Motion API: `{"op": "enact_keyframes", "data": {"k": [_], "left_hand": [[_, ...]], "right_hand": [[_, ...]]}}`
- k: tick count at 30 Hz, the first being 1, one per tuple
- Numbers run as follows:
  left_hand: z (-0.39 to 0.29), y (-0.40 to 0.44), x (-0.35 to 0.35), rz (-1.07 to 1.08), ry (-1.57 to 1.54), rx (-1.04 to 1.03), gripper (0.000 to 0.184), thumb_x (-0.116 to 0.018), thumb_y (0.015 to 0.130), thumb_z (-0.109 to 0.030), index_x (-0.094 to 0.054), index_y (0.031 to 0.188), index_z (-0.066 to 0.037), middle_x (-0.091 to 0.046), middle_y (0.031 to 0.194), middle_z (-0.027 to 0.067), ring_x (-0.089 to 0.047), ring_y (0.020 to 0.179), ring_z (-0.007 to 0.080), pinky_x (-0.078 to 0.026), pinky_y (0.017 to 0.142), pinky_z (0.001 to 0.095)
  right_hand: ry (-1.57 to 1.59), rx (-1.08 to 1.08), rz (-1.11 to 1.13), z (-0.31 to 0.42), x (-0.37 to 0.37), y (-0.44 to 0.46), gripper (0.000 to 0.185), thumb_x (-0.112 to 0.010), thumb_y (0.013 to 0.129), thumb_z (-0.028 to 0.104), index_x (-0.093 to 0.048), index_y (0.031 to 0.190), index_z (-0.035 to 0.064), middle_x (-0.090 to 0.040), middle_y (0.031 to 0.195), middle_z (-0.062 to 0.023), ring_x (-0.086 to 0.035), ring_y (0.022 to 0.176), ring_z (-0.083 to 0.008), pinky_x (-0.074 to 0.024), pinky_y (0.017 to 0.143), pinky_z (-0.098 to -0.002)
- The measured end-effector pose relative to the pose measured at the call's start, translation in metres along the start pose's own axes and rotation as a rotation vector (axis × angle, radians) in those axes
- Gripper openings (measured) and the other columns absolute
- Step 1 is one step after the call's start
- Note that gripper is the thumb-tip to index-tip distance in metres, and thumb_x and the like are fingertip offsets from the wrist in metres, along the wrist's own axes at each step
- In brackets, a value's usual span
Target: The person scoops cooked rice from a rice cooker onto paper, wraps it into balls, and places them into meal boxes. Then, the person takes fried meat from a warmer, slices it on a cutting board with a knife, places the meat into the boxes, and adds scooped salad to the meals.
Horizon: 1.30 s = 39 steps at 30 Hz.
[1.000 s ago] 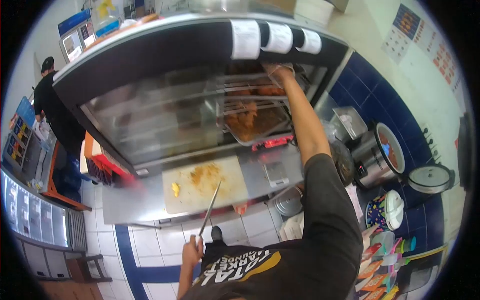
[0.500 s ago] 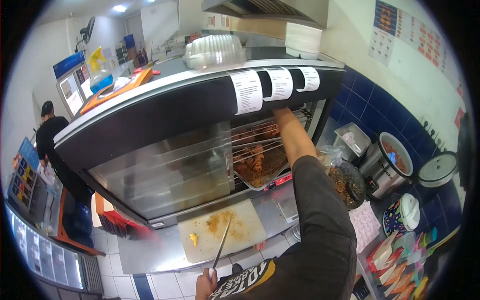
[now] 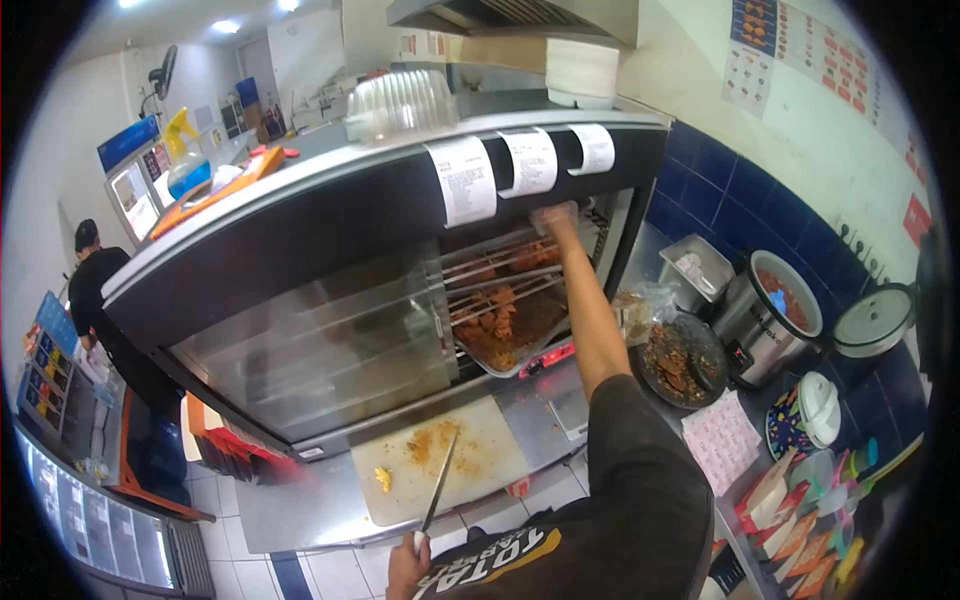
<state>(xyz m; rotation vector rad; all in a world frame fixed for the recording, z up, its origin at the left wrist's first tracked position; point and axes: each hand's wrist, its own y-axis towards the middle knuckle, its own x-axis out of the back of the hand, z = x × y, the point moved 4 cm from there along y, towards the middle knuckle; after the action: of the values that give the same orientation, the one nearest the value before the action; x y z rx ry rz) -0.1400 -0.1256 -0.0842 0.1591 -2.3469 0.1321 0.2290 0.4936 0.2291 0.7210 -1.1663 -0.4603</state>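
My left hand (image 3: 409,562) is closed round the white handle of a long knife (image 3: 438,490), its blade pointing up over a white cutting board (image 3: 485,455). Orange-brown crumbs (image 3: 436,447) and a small yellow piece of food (image 3: 383,479) lie on the board. In a clear plastic glove, my right hand (image 3: 556,215) is at the top of the opening of a food warming cabinet (image 3: 300,340). Its fingers are too unclear to show any grip. Below it, reddish cooked meat (image 3: 493,316) sits in a metal tray (image 3: 500,366), and more lies on the rack above.
Paper slips (image 3: 466,182) hang from the cabinet's top edge. To the right stand a black bowl (image 3: 682,360) with dark food, a cooker (image 3: 770,315) and a steel container (image 3: 697,268). Another person (image 3: 100,300) in dark clothes stands at the far left.
My right hand has drawn back a little from inside the cabinet, and its glove now shows. The view has shifted slightly; the knife stays over the board.
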Motion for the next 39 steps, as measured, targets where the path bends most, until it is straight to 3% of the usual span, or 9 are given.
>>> {"op": "enact_keyframes", "data": {"k": [3,6,7,10,16,18,21,27,39], "left_hand": [[-0.015,0.005,0.012,0.016,0.020,-0.039,0.027,-0.064,0.094,-0.025,-0.059,0.104,-0.001,-0.062,0.064,0.0300,-0.061,0.060,0.0514,-0.048,0.056,0.0585],[-0.002,0.010,0.010,0.055,0.013,-0.027,0.028,-0.063,0.095,-0.025,-0.058,0.103,0.001,-0.059,0.059,0.0289,-0.061,0.057,0.0499,-0.047,0.053,0.0573],[0.000,0.011,0.011,0.047,0.004,-0.029,0.030,-0.062,0.096,-0.025,-0.058,0.105,0.003,-0.058,0.056,0.0274,-0.061,0.053,0.0469,-0.047,0.051,0.0554],[0.032,0.007,0.003,0.058,-0.002,-0.064,0.038,-0.059,0.098,-0.026,-0.058,0.112,0.009,-0.054,0.050,0.0227,-0.060,0.043,0.0358,-0.043,0.044,0.0483],[0.020,0.017,0.014,0.148,-0.221,0.141,0.027,-0.054,0.102,-0.022,-0.057,0.111,0.004,-0.050,0.051,0.0150,-0.049,0.041,0.0180,-0.034,0.042,0.0373],[0.014,0.026,0.015,0.187,-0.248,0.193,0.037,-0.053,0.103,-0.025,-0.055,0.117,0.010,-0.047,0.050,0.0129,-0.045,0.043,0.0129,-0.033,0.042,0.0368],[-0.007,0.050,0.012,0.269,-0.199,0.190,0.040,-0.051,0.104,-0.030,-0.054,0.123,0.004,-0.052,0.054,0.0187,-0.052,0.044,0.0273,-0.038,0.047,0.0415],[-0.060,0.101,-0.012,0.332,0.055,0.025,0.031,-0.052,0.103,-0.026,-0.051,0.104,0.004,-0.061,0.069,0.0321,-0.063,0.068,0.0513,-0.048,0.061,0.0570],[-0.083,0.144,-0.045,0.419,0.311,-0.040,0.031,-0.053,0.102,-0.026,-0.049,0.098,0.005,-0.064,0.070,0.0323,-0.065,0.069,0.0520,-0.053,0.064,0.0587]], "right_hand": [[0.322,-0.323,-0.082,0.050,0.125,-0.067,0.046,-0.059,0.092,0.038,-0.066,0.122,0.0044,-0.067,0.125,-0.0196,-0.061,0.116,-0.0414,-0.0493,0.098,-0.0426],[0.743,-0.421,-0.224,0.055,0.166,-0.126,0.038,-0.060,0.094,0.032,-0.070,0.107,-0.0015,-0.071,0.106,-0.0230,-0.067,0.102,-0.0385,-0.0516,0.088,-0.0419],[0.753,-0.331,-0.105,0.047,0.166,-0.154,0.052,-0.064,0.094,0.042,-0.067,0.119,-0.0037,-0.070,0.113,-0.0157,-0.067,0.102,-0.0267,-0.0509,0.089,-0.0386],[1.131,-0.451,0.245,0.035,0.138,-0.250,0.044,-0.065,0.096,0.035,-0.067,0.123,0.0005,-0.070,0.111,-0.0120,-0.066,0.098,-0.0195,-0.0564,0.085,-0.0355],[0.868,-0.544,0.685,0.064,0.022,-0.426,0.037,-0.065,0.096,0.031,-0.068,0.119,0.0028,-0.071,0.109,-0.0104,-0.069,0.091,-0.0235,-0.0593,0.074,-0.0337],[0.417,-0.355,0.645,0.134,0.054,-0.432,0.022,-0.066,0.090,0.020,-0.070,0.102,0.0023,-0.071,0.093,-0.0195,-0.068,0.091,-0.0373,-0.0553,0.082,-0.0459],[0.163,-0.056,0.551,0.135,-0.025,-0.552,0.035,-0.070,0.087,0.020,-0.068,0.119,0.0077,-0.067,0.107,-0.0142,-0.067,0.092,-0.0387,-0.0581,0.076,-0.0415],[0.318,-0.057,0.494,0.163,0.040,-0.535,0.045,-0.073,0.082,0.015,-0.064,0.125,0.0080,-0.058,0.126,-0.0148,-0.062,0.109,-0.0349,-0.0526,0.092,-0.0451],[0.403,-0.129,0.467,0.150,0.018,-0.553,0.038,-0.075,0.083,0.016,-0.067,0.119,0.0096,-0.060,0.126,-0.0112,-0.062,0.106,-0.0342,-0.0529,0.092,-0.0436]]}}
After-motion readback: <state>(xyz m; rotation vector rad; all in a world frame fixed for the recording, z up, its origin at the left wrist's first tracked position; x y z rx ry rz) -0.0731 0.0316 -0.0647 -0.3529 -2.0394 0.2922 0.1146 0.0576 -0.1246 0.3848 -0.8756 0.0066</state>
